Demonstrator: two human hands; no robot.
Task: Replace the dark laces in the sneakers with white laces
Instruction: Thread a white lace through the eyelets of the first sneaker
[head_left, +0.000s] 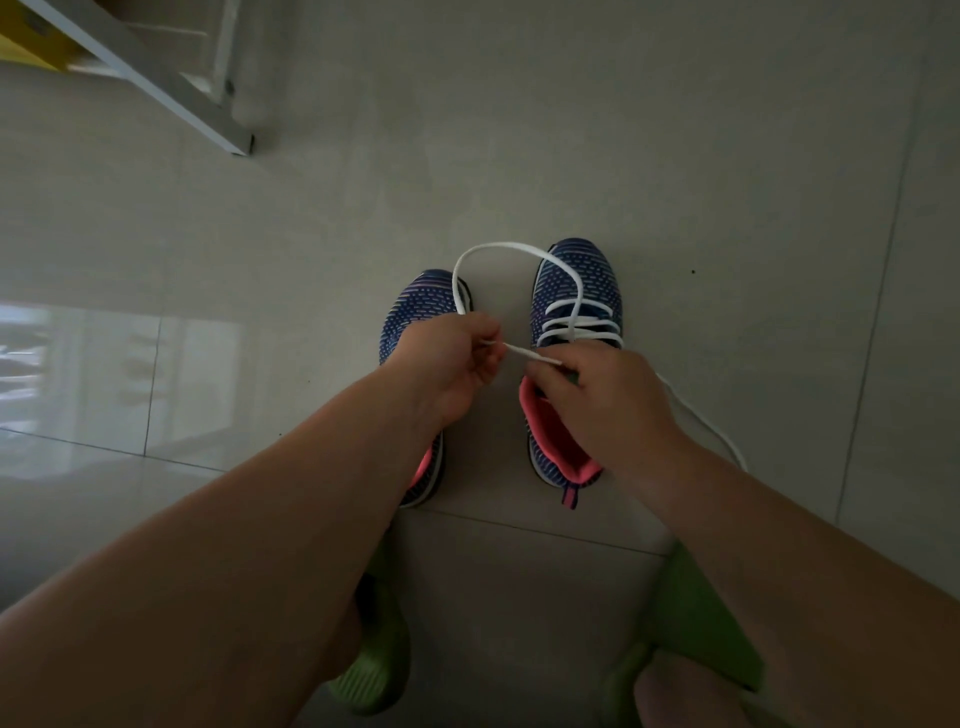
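From the head camera, looking down, two blue sneakers sit side by side on the pale tiled floor (727, 156), toes pointing away. The right sneaker (571, 291) already has a white lace (506, 247) crossing its front in a few rows, and the left sneaker (415, 312) shows no lace that I can see, though an arm hides much of it. The left hand (447, 358) has its fingers curled and pinched on the lace near its tip. The right hand (597, 389) rests over the tongue of the right sneaker and pinches the same lace a little further along, fingers curled tight. Between the hands the lace is pulled straight; past the left hand it swings up in a big loose loop and comes back down to the right sneaker. Another end trails on the floor to the right. The lace looks light, soft and floppy, so it probably bends anywhere and slips if held loosely. The best spot to hold seems to be right by the stiff tip, so it can poke through a hole. The room is dim, so the holes are hard to see. Green slippers (374, 675) show at the bottom.
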